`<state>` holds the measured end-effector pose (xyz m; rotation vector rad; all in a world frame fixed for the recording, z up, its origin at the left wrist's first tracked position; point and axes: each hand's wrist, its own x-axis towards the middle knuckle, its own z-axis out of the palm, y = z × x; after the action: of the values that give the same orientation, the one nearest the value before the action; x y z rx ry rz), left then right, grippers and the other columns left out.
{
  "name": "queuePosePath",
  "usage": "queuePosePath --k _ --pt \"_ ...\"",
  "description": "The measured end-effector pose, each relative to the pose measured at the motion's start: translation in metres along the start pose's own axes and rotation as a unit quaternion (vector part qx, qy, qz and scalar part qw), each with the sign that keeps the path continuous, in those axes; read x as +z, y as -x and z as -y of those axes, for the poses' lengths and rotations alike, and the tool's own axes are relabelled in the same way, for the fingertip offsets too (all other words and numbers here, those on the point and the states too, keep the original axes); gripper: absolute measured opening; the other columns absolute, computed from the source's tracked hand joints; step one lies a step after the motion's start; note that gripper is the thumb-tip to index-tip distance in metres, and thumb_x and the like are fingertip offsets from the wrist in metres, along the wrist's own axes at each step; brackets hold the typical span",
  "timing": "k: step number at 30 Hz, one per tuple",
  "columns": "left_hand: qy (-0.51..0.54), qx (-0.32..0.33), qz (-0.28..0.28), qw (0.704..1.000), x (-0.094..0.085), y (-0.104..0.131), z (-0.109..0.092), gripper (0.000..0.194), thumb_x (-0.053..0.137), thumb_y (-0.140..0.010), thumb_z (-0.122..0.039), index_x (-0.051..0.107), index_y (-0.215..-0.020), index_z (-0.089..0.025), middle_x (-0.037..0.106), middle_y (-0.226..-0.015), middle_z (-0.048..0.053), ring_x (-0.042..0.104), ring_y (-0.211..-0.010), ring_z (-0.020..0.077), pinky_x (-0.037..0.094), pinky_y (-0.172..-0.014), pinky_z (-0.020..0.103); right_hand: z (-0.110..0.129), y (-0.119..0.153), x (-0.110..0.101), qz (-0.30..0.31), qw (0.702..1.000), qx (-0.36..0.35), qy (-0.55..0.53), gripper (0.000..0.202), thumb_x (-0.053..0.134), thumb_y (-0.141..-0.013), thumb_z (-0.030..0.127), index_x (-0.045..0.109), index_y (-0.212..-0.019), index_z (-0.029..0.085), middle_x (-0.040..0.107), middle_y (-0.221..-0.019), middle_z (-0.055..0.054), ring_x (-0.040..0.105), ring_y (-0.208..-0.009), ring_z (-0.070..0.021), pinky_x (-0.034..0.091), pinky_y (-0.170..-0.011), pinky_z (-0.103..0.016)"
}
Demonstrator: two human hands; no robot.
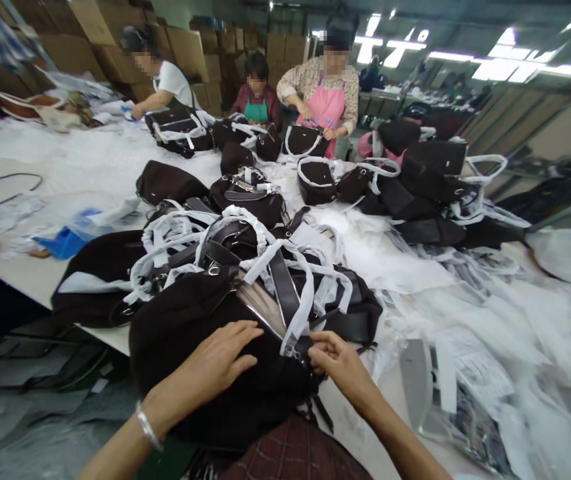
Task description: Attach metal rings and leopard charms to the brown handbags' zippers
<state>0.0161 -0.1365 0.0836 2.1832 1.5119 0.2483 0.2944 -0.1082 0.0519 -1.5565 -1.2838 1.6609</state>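
A dark brown handbag (175, 333) lies in front of me at the table's near edge, its zip (265, 320) partly parted over a beige lining (260, 297). My left hand (223, 353) rests flat on the bag's near side, fingers stretched toward the zip. At the bag's right end, my right hand (333, 360) has its fingers curled in a pinch beside the metal ring. What sits between those fingertips is hidden. A handle (303, 300) wrapped in white material rises from the bag close to both hands.
More dark bags (100, 267) with wrapped handles crowd the table behind mine. White sheets and clear plastic (530, 333) cover the right side. A blue plastic piece (73, 233) lies at left. Several people, one in a pink apron (328, 107), stand across the table before stacked cartons (70, 57).
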Motion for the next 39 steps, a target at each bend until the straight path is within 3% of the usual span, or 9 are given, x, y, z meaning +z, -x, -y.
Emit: queuePosePath --k 5,9,14,20,24,28,32,36,39 --pt "0.029 0.064 -0.001 0.998 0.024 -0.016 -0.024 0.051 0.066 -0.085 -0.026 0.05 -0.134 -0.027 0.045 -0.149 0.009 0.038 -0.139 0.0278 0.028 -0.116 0.049 0.004 0.02 0.01 0.047 0.997 -0.022 0.052 0.031 0.069 -0.075 0.031 0.069 -0.102 0.017 0.066 -0.084 -0.002 0.06 -0.074 -0.016 0.048 -0.067 -0.028" --pt "0.074 0.086 -0.017 0.993 0.029 -0.036 -0.033 0.026 0.07 -0.081 -0.031 0.062 -0.105 -0.023 0.063 -0.112 0.005 0.054 -0.112 0.0245 0.035 -0.106 0.044 0.006 0.029 0.015 0.05 0.993 -0.048 0.094 0.031 0.07 -0.071 0.025 0.07 -0.101 0.018 0.064 -0.078 0.0 0.057 -0.068 -0.0138 0.045 -0.064 -0.026" --pt "0.108 0.065 0.015 0.992 0.025 -0.046 -0.035 0.02 0.069 -0.08 -0.037 0.061 -0.084 -0.019 0.062 -0.085 0.002 0.055 -0.09 0.0224 0.041 -0.087 0.036 0.002 0.03 0.01 0.011 1.0 -0.008 0.013 0.032 0.069 -0.073 0.035 0.067 -0.099 0.016 0.066 -0.079 -0.002 0.062 -0.071 -0.0172 0.049 -0.063 -0.029" --pt "0.27 0.048 0.052 0.96 0.013 -0.041 -0.032 0.012 0.061 -0.084 -0.029 0.065 -0.093 -0.022 0.066 -0.096 0.001 0.056 -0.097 0.0214 0.041 -0.089 0.031 0.0 0.028 -0.002 -0.112 0.984 -0.101 0.094 0.03 0.064 -0.079 0.035 0.07 -0.104 0.02 0.07 -0.105 -0.007 0.063 -0.1 -0.0243 0.05 -0.089 -0.036" --pt "0.388 0.045 0.001 0.92 -0.013 -0.042 -0.039 0.014 0.062 -0.087 -0.032 0.062 -0.093 -0.019 0.064 -0.093 0.001 0.057 -0.092 0.0192 0.043 -0.088 0.03 0.025 0.036 0.001 -0.056 0.987 -0.134 0.071 0.037 0.059 -0.087 0.038 0.065 -0.121 0.024 0.064 -0.123 -0.006 0.056 -0.117 -0.0243 0.045 -0.099 -0.035" --pt "0.446 0.053 -0.079 0.89 -0.029 -0.055 -0.047 0.018 0.062 -0.089 -0.035 0.061 -0.095 -0.018 0.062 -0.091 0.001 0.057 -0.088 0.0174 0.044 -0.084 0.027 0.052 0.031 0.002 -0.044 0.989 -0.141 0.015 0.045 0.062 -0.086 0.043 0.06 -0.127 0.026 0.065 -0.12 -0.005 0.058 -0.111 -0.0229 0.047 -0.094 -0.033" --pt "0.425 0.021 -0.081 0.901 -0.001 -0.075 -0.032 0.016 0.061 -0.089 -0.033 0.062 -0.098 -0.019 0.064 -0.097 0.002 0.058 -0.094 0.0194 0.042 -0.09 0.03 0.043 0.008 -0.006 -0.077 0.994 -0.081 -0.017 0.041 0.067 -0.082 0.043 0.065 -0.118 0.022 0.069 -0.097 -0.004 0.062 -0.085 -0.0185 0.051 -0.077 -0.031" --pt "0.487 -0.019 -0.025 0.873 0.037 -0.081 -0.01 0.019 0.063 -0.087 -0.035 0.061 -0.096 -0.018 0.064 -0.094 0.002 0.058 -0.091 0.0192 0.043 -0.087 0.03 0.016 -0.006 -0.016 -0.097 0.986 -0.037 -0.129 0.037 0.077 -0.072 0.036 0.069 -0.103 0.018 0.068 -0.087 -0.003 0.06 -0.071 -0.0138 0.048 -0.061 -0.025" --pt "0.501 -0.022 -0.01 0.865 0.046 -0.077 -0.004 0.021 0.064 -0.087 -0.036 0.061 -0.096 -0.018 0.063 -0.093 0.002 0.057 -0.09 0.0184 0.043 -0.087 0.029 0.007 -0.005 -0.023 -0.078 0.975 -0.011 -0.206 0.036 0.082 -0.069 0.034 0.07 -0.098 0.016 0.069 -0.084 -0.004 0.057 -0.064 -0.0106 0.043 -0.053 -0.021"
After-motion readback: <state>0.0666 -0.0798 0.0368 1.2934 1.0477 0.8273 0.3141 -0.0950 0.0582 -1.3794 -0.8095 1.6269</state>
